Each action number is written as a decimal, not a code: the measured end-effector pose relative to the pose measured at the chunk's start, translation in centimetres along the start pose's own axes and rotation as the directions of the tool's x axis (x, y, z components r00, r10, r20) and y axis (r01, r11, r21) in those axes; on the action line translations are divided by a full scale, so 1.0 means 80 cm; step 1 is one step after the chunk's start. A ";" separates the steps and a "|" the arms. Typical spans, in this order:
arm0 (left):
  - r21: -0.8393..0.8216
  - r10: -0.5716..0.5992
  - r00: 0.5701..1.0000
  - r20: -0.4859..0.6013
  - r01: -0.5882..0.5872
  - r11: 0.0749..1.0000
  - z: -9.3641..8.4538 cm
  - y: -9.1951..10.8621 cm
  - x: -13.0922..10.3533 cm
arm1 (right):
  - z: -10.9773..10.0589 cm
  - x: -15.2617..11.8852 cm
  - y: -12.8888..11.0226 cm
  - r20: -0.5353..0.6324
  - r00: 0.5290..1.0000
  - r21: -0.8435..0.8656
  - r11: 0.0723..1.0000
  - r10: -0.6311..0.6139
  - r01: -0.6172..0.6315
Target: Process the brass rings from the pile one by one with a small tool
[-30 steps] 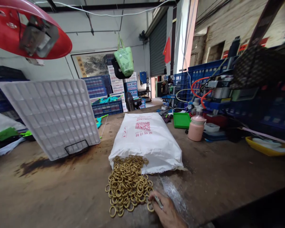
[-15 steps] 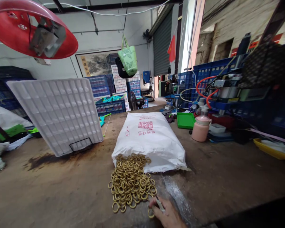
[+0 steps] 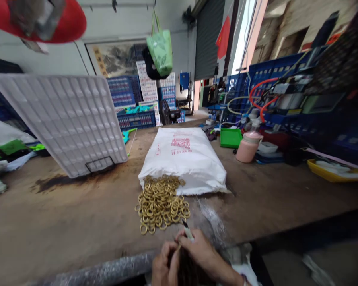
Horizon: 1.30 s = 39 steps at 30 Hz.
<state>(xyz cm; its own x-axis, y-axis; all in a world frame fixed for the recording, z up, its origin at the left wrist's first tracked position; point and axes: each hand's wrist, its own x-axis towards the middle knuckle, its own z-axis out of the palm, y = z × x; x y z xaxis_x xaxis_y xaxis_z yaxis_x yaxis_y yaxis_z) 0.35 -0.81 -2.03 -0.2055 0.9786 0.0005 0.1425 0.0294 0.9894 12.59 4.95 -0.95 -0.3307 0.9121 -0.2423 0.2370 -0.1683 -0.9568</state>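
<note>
A heap of brass-coloured rings [image 3: 161, 202] spills from the mouth of a white woven sack [image 3: 181, 159] with red print. Just past the bench's front edge, my right hand [image 3: 203, 252] is closed around a slim pale tool with a dark tip [image 3: 187, 231], which points up and away. Close against it, my left hand [image 3: 166, 262] is closed, thumb pressed to the fingers. What the left fingers pinch is mostly hidden; a small yellowish bit shows between the hands. Both hands are below the ring heap, apart from it.
A ribbed white tray [image 3: 62, 123] leans upright on a black wire stand [image 3: 100, 163] at left. To the right are a green tray [image 3: 230, 138], a pink bottle [image 3: 248, 147] and a yellow tray [image 3: 335, 174]. A red lamp shade [image 3: 73, 24] hangs at upper left.
My right hand has drawn back from beside the rings to the bench's front edge, bringing a ring and the tool. My left hand has come into view beside it. The view has tilted down.
</note>
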 end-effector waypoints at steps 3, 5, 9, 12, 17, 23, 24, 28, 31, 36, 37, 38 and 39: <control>-0.079 -0.203 0.975 0.094 0.210 0.974 -0.004 0.018 -0.005 | -0.002 -0.013 -0.020 0.047 0.998 0.011 0.999 -0.034 0.034; -0.122 -0.263 0.953 0.152 0.282 0.952 -0.007 0.026 -0.006 | -0.002 -0.016 -0.026 0.069 0.997 0.007 0.999 -0.038 0.037; -0.238 -0.294 0.931 0.215 0.342 0.909 -0.011 0.024 -0.008 | -0.001 -0.017 -0.024 0.084 0.996 -0.009 0.999 -0.043 0.044; -0.340 -0.302 0.919 0.252 0.376 0.862 -0.011 0.018 -0.010 | 0.000 -0.017 -0.019 0.086 0.995 -0.017 0.999 -0.044 0.045; -0.437 -0.303 0.904 0.302 0.413 0.799 -0.012 0.016 -0.009 | 0.001 -0.015 -0.016 0.118 0.992 -0.004 0.999 -0.051 0.052; -0.483 -0.328 0.891 0.315 0.448 0.752 -0.013 0.022 -0.011 | 0.002 -0.014 -0.018 0.149 0.987 -0.013 0.998 -0.058 0.060; -0.485 -0.331 0.890 0.313 0.450 0.750 -0.013 0.022 -0.011 | 0.002 -0.014 -0.018 0.146 0.988 -0.022 0.998 -0.058 0.062; -0.483 -0.337 0.901 0.272 0.431 0.762 -0.013 0.022 -0.010 | 0.000 -0.015 -0.018 0.060 0.992 -0.155 0.980 -0.114 0.122; -0.443 -0.324 0.924 0.201 0.381 0.812 -0.014 0.023 -0.009 | -0.002 -0.020 -0.014 0.093 0.965 -0.413 0.872 -0.247 0.263; -0.375 -0.322 0.937 0.135 0.349 0.859 -0.014 0.026 -0.010 | -0.001 -0.025 -0.004 0.230 0.939 -0.711 0.614 -0.256 0.342; -0.366 -0.321 0.938 0.128 0.345 0.864 -0.014 0.026 -0.010 | 0.000 -0.025 -0.004 0.232 0.942 -0.743 0.581 -0.243 0.333; -0.357 -0.320 0.940 0.122 0.342 0.869 -0.013 0.026 -0.010 | 0.001 -0.025 -0.004 0.232 0.945 -0.766 0.555 -0.230 0.323; -0.349 -0.319 0.941 0.116 0.340 0.874 -0.013 0.026 -0.011 | 0.001 -0.025 -0.004 0.233 0.948 -0.783 0.536 -0.218 0.315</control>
<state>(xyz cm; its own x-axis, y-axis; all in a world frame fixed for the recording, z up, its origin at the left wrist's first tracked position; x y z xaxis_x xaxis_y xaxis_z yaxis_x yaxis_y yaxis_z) -0.22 -1.79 0.17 -0.1265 0.9346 -0.3324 -0.2830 0.2871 0.9151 13.09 3.14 -0.16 -0.5777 0.8141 -0.0588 0.7380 0.4902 -0.4637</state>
